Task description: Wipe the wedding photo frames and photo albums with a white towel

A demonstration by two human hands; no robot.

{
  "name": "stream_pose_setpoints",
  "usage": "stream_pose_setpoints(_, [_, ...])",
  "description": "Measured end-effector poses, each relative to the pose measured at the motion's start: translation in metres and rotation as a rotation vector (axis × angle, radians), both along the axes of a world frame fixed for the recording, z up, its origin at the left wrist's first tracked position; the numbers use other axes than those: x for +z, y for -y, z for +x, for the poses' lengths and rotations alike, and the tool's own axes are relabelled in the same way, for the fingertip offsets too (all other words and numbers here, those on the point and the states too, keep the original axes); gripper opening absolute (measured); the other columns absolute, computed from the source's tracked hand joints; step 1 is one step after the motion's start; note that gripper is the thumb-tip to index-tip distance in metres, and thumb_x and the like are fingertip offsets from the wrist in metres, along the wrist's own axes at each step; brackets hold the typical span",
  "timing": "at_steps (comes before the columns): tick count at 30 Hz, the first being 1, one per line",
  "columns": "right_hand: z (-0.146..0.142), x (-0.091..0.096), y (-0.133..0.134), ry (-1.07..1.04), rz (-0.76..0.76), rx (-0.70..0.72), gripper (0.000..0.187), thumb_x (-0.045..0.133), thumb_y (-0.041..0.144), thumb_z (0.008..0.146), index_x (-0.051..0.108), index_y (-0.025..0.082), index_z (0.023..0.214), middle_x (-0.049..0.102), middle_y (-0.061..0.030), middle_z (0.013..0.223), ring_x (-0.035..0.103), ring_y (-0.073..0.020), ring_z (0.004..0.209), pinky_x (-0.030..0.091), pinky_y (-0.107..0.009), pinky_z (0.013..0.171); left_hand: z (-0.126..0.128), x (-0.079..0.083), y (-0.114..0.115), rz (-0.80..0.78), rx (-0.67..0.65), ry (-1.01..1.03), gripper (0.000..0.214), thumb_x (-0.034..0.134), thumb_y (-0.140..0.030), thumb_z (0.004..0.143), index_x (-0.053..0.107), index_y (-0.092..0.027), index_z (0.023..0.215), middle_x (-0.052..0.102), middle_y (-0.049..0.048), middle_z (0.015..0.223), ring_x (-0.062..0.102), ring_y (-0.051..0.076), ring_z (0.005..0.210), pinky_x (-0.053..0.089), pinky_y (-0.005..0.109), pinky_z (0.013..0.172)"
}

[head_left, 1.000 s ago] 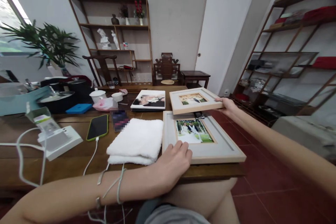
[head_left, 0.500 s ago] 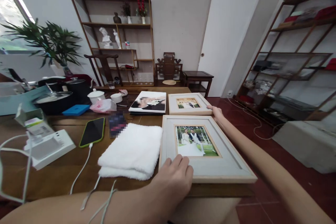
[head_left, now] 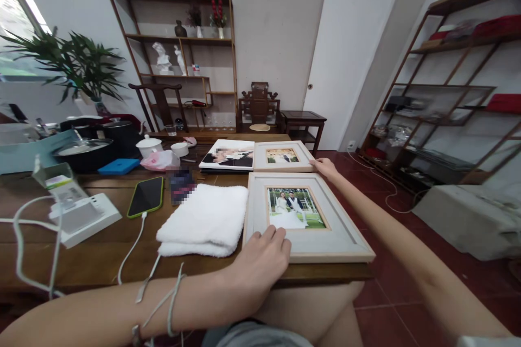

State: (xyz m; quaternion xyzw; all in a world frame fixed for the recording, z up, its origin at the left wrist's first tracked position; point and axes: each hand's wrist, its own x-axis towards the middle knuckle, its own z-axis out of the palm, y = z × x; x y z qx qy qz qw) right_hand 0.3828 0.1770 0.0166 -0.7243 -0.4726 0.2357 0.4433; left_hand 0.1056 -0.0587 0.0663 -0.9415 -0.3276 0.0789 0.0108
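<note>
A large picture frame (head_left: 344,227) with a pale wooden border and a wedding photo lies flat at the table's front right. My left hand (head_left: 266,255) rests on its near left edge, fingers curled over the rim; the thumb is hidden. Behind it lies a smaller, similar picture frame (head_left: 262,160). My right hand (head_left: 325,168) grips the right edge of this far frame near its front corner. The far frame's left side meets a stack of photo albums (head_left: 248,160). A folded white towel (head_left: 207,222) lies left of the near frame.
Left on the table (head_left: 97,263) are a charging phone (head_left: 146,196), a white power strip (head_left: 91,222) with cables, a pink plastic bag (head_left: 160,160), a blue box (head_left: 119,166), a white lidded pot (head_left: 148,146) and dark pans (head_left: 83,154). Red floor tiles (head_left: 391,282) lie to the right.
My right hand and the far frame have moved left, closing the gap to the albums. My left hand stays on the near frame's edge. The view has shifted slightly.
</note>
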Motion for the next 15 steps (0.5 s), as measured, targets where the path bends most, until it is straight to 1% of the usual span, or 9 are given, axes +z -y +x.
stream_pose_setpoints(2, [0.002, 0.006, 0.015, 0.054, 0.012, 0.03, 0.023, 0.065, 0.034, 0.066, 0.062, 0.014, 0.079, 0.066, -0.012, 0.094, 0.058, -0.0249, 0.093, 0.043, -0.032, 0.082, -0.001, 0.002, 0.001, -0.009, 0.015, -0.005, 0.032, 0.045, -0.003, 0.072, 0.05, -0.011, 0.103, 0.051, 0.0182, 0.11, 0.047, 0.029, 0.101, 0.046, 0.04, 0.077])
stream_pose_setpoints(5, [0.002, 0.01, 0.047, 0.195, 0.026, 0.108, 0.04, 0.066, 0.036, 0.066, 0.059, 0.013, 0.099, 0.063, -0.0134, 0.104, 0.059, -0.025, 0.095, 0.043, -0.034, 0.084, -0.01, -0.001, 0.002, 0.047, -0.019, 0.072, 0.028, 0.043, -0.003, 0.076, 0.049, -0.012, 0.102, 0.051, 0.016, 0.108, 0.048, 0.028, 0.101, 0.045, 0.04, 0.079])
stream_pose_setpoints(7, [0.0, 0.009, 0.076, 0.308, 0.035, 0.192, 0.054, 0.065, 0.038, 0.067, 0.053, 0.012, 0.113, 0.059, -0.0158, 0.113, 0.057, -0.0265, 0.1, 0.044, -0.036, 0.086, -0.019, -0.004, 0.001, 0.124, -0.065, 0.162, 0.027, 0.045, -0.006, 0.079, 0.047, -0.014, 0.105, 0.051, 0.0143, 0.108, 0.047, 0.027, 0.102, 0.044, 0.04, 0.082])
stream_pose_setpoints(8, [-0.001, 0.008, 0.093, 0.343, 0.046, 0.232, 0.058, 0.063, 0.038, 0.068, 0.049, 0.012, 0.118, 0.056, -0.0168, 0.118, 0.056, -0.0275, 0.104, 0.044, -0.038, 0.088, -0.025, -0.006, 0.001, 0.16, -0.089, 0.201, 0.027, 0.045, -0.009, 0.081, 0.046, -0.014, 0.107, 0.05, 0.0138, 0.109, 0.046, 0.027, 0.104, 0.043, 0.041, 0.084])
stream_pose_setpoints(10, [-0.003, 0.006, 0.127, 0.403, 0.064, 0.327, 0.067, 0.063, 0.038, 0.069, 0.041, 0.012, 0.126, 0.049, -0.0183, 0.127, 0.05, -0.0298, 0.114, 0.041, -0.041, 0.094, -0.039, -0.007, -0.001, 0.225, -0.147, 0.275, 0.027, 0.046, -0.014, 0.084, 0.045, -0.016, 0.111, 0.048, 0.0133, 0.114, 0.043, 0.027, 0.11, 0.041, 0.042, 0.088])
stream_pose_setpoints(12, [-0.005, 0.002, 0.159, 0.453, 0.124, 0.449, 0.066, 0.062, 0.035, 0.07, 0.038, 0.016, 0.129, 0.046, -0.0144, 0.132, 0.045, -0.0286, 0.12, 0.035, -0.041, 0.101, -0.056, -0.008, -0.004, 0.283, -0.182, 0.347, 0.026, 0.045, -0.018, 0.086, 0.045, -0.018, 0.112, 0.048, 0.0131, 0.118, 0.041, 0.027, 0.115, 0.04, 0.043, 0.091])
stream_pose_setpoints(13, [-0.006, 0.0, 0.173, 0.453, 0.122, 0.469, 0.064, 0.061, 0.034, 0.071, 0.038, 0.017, 0.129, 0.046, -0.013, 0.133, 0.044, -0.0286, 0.121, 0.034, -0.042, 0.102, -0.066, -0.008, -0.005, 0.312, -0.181, 0.384, 0.025, 0.045, -0.02, 0.087, 0.045, -0.018, 0.112, 0.048, 0.0131, 0.119, 0.04, 0.027, 0.116, 0.039, 0.043, 0.092])
stream_pose_setpoints(15, [-0.007, -0.005, 0.191, 0.424, 0.087, 0.439, 0.06, 0.059, 0.035, 0.073, 0.04, 0.02, 0.127, 0.047, -0.0122, 0.133, 0.045, -0.0295, 0.121, 0.033, -0.044, 0.102, -0.085, -0.012, -0.007, 0.362, -0.146, 0.443, 0.022, 0.047, -0.024, 0.086, 0.047, -0.017, 0.108, 0.048, 0.0138, 0.12, 0.041, 0.027, 0.116, 0.04, 0.043, 0.092])
